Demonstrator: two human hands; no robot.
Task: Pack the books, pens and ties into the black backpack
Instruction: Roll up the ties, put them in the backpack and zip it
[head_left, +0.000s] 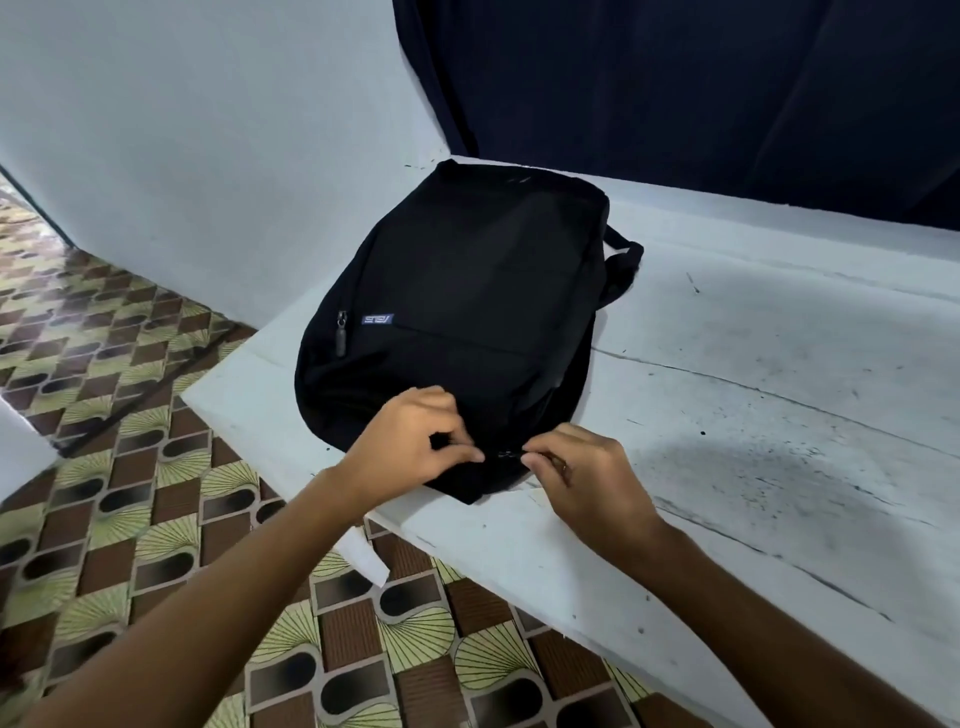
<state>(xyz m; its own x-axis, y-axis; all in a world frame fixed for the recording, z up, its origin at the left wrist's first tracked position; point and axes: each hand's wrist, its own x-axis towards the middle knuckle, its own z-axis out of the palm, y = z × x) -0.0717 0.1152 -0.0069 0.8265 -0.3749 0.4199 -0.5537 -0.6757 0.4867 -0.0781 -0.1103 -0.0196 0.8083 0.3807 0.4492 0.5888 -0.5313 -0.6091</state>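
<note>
The black backpack (467, 312) lies flat on the white table (753, 415), its front face up and its top end toward me. A small blue logo tag and a front pocket zipper pull (341, 332) show on its left side. At the near end my left hand (410, 447) pinches the backpack fabric with curled fingers. Just to the right, my right hand (582, 473) pinches at a zipper pull (504, 456) on the top edge. No books, pens or ties are in view.
The table's near edge runs diagonally past my wrists, with patterned brown and green floor tiles (156, 519) below. A white wall (208, 156) stands behind the table's left end and a dark curtain (675, 78) hangs at the back. A strap (621, 260) sticks out at the backpack's far right.
</note>
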